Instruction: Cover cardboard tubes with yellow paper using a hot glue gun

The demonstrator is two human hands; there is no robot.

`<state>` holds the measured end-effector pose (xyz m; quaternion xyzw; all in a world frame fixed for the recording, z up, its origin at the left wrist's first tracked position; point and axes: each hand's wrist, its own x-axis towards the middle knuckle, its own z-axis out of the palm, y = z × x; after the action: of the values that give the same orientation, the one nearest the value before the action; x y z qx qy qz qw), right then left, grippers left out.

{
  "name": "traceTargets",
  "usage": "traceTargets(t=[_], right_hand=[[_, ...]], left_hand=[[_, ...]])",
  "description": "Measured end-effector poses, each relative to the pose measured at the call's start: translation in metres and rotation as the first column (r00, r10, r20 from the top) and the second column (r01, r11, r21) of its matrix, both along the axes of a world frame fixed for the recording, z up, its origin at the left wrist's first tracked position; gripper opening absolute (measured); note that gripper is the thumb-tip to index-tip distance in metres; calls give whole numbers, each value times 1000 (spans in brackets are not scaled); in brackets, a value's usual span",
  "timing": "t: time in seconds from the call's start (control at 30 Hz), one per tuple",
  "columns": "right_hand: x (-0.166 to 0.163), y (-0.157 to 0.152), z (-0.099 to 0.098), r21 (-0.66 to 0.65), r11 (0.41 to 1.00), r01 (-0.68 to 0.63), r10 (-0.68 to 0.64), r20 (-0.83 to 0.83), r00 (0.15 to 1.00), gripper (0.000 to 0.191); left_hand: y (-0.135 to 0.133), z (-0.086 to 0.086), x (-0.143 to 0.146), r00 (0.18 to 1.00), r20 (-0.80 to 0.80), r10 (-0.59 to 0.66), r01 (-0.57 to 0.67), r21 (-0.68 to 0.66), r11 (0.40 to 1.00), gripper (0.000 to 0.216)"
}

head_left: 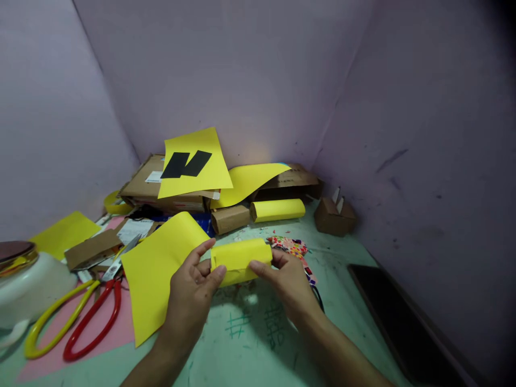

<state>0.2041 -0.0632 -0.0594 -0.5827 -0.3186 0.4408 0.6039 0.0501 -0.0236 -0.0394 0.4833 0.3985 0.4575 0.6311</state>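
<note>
Between my two hands, a little above the table, is a short tube wrapped in yellow paper (pixel 242 255), lying crosswise. My left hand (pixel 195 285) grips its left end, thumb on the near side and fingers behind. At the right end my right hand (pixel 284 274) holds it the same way, thumb pressed along the paper's near edge. A seam runs along the side facing me. Beyond it lie a brown cardboard tube (pixel 230 219) and another yellow-wrapped tube (pixel 278 210). A curled yellow sheet (pixel 161 274) lies beside my left hand.
Scissors with red and yellow handles (pixel 92 317) lie at the left, near a white pot (pixel 36 285). Cardboard boxes (pixel 141 180) stand against the wall under yellow sheets with black pieces. A small brown box (pixel 335 216) and a dark flat panel (pixel 399 322) are at right.
</note>
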Motion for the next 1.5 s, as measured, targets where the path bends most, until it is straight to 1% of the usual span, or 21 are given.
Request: traceTargets(t=[0.1, 0.2, 0.27, 0.33, 0.37, 0.43, 0.5, 0.53, 0.63, 0.7, 0.83, 0.93, 1.03, 1.07, 1.13, 1.2, 1.23, 1.4, 1.5], right_hand=[[-1, -1, 0, 41, 999, 0, 3, -72, 997, 27], [-3, 0, 0, 73, 997, -5, 15, -143, 990, 30], [-4, 1, 1, 68, 998, 9, 2, -164, 986, 29], [-7, 0, 2, 50, 998, 48, -40, -162, 986, 27], [-8, 0, 3, 40, 997, 71, -65, -154, 986, 26], [-13, -2, 5, 28, 993, 111, -106, -128, 986, 22], [-17, -5, 6, 32, 991, 127, -122, -110, 986, 19], [-19, -6, 6, 38, 991, 127, -122, -108, 987, 18], [-20, -7, 3, 58, 992, 112, -103, -132, 986, 19], [-18, -6, 1, 67, 993, 98, -87, -160, 983, 21], [-12, -3, -2, 79, 995, 65, -45, -233, 971, 27], [-11, -3, -2, 78, 996, 53, -30, -263, 964, 28], [-10, -2, -2, 87, 993, 74, -49, -258, 965, 28], [-9, -2, -1, 92, 992, 82, -57, -251, 966, 28], [-8, -2, 0, 98, 991, 90, -65, -234, 970, 27], [-8, -3, 0, 103, 991, 85, -62, -210, 976, 26], [-9, -4, 0, 107, 991, 76, -54, -194, 979, 25], [-17, -7, -5, 143, 989, 34, -20, -97, 995, 19], [-20, -8, -8, 171, 984, 47, -36, -69, 997, 22]], left_hand=[[3, -3, -2, 1000, 9, -13, 12, 25, 1000, 68], [5, -5, -3, 999, 25, -23, 22, 40, 999, 67], [5, -6, -3, 999, 25, -49, 48, 31, 998, 68], [4, -6, 0, 998, -13, -64, 65, 27, 998, 73], [3, -6, 2, 997, -52, -56, 58, 30, 998, 76], [2, -6, 6, 988, -154, 10, -1, 55, 998, 78], [1, -6, 8, 972, -221, 78, -63, 76, 995, 75], [1, -6, 9, 970, -225, 95, -79, 79, 994, 72], [1, -8, 8, 984, -158, 89, -79, 67, 995, 69], [3, -10, 6, 988, -126, 91, -81, 89, 993, 67], [6, -10, 4, 988, -142, 65, -44, 147, 988, 61], [4, -5, 3, 992, -111, 60, -48, 108, 993, 57], [2, 0, 1, 995, -28, 95, -93, 52, 994, 62], [2, 0, 0, 996, 0, 89, -89, 34, 995, 65], [3, 0, -1, 998, 57, 36, -36, -1, 999, 67], [5, -1, -3, 996, 92, -21, 23, -23, 999, 62], [6, -2, -3, 995, 93, -30, 32, -21, 999, 61], [9, -5, 0, 996, 2, 86, -86, 26, 996, 68], [9, -6, 0, 993, 53, 105, -106, 1, 994, 64]])
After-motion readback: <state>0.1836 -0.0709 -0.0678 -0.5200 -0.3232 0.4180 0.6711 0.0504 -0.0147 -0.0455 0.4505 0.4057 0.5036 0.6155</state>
